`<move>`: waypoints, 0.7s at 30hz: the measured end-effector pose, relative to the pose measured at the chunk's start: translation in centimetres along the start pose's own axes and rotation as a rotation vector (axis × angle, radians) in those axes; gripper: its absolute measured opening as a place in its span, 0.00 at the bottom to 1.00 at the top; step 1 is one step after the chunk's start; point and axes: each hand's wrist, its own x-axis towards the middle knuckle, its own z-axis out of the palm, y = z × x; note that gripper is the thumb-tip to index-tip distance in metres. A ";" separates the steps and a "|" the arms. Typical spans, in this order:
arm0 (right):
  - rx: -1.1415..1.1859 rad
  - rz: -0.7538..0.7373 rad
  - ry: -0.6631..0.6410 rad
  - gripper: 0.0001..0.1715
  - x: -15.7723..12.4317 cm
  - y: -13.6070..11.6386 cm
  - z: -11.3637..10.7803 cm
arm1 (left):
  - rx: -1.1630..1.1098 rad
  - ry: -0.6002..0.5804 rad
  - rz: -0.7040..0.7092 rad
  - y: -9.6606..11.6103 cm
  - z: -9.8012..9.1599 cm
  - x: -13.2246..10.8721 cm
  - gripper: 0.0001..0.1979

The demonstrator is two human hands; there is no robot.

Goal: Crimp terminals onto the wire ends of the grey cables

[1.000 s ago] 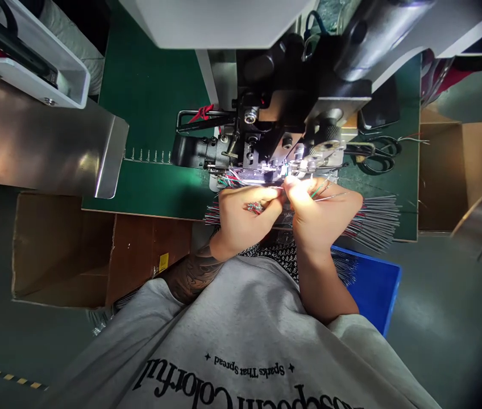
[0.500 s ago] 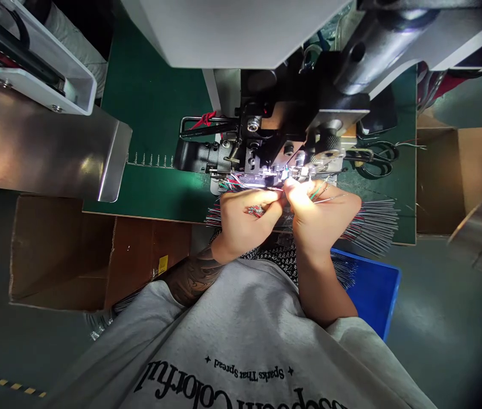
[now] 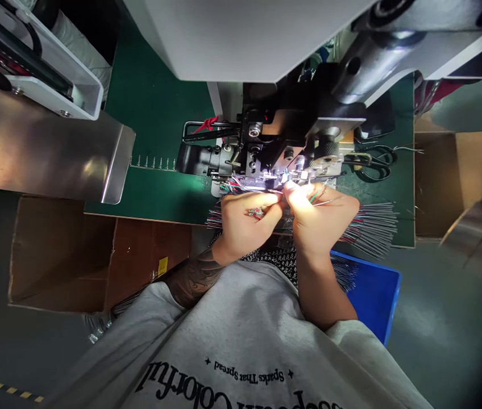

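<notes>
Side by side in the head view, my left hand and my right hand are closed, thumbs and fingertips meeting just below the brightly lit jaws of a terminal crimping machine. My left hand grips a bundle of thin wires; coloured wire ends show inside its curled fingers. My right hand pinches a wire at the jaws, while green and white strands stick out over its fingers. Grey-sheathed cables fan out to the right beneath my right hand. The pinched tips are lost in glare.
A strip of metal terminals runs from a metal guide plate into the machine. Black-handled scissors lie on the green table. Cardboard boxes stand left and right. A blue bin sits beside my right forearm.
The camera view has shifted slightly, so the machine appears a little lower. Both hands keep the same grip at the jaws, with hardly any movement.
</notes>
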 end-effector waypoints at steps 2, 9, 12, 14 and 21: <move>0.016 0.002 -0.012 0.16 0.0 0.1 -0.1 | 0.005 -0.001 -0.001 0.0 0.0 0.0 0.05; 0.026 -0.007 -0.061 0.18 0.0 0.5 -0.4 | 0.004 -0.015 -0.043 -0.1 -0.1 -0.2 0.04; 0.027 -0.033 -0.073 0.18 0.1 0.6 -0.5 | 0.012 -0.018 -0.049 -0.2 -0.1 -0.3 0.04; 0.036 -0.057 -0.060 0.17 0.0 0.6 -0.6 | 0.014 -0.010 -0.033 -0.3 -0.1 -0.2 0.04; 0.006 -0.180 -0.074 0.16 -1.2 1.1 -1.6 | 0.044 -0.035 0.035 -0.6 -0.3 -0.2 0.02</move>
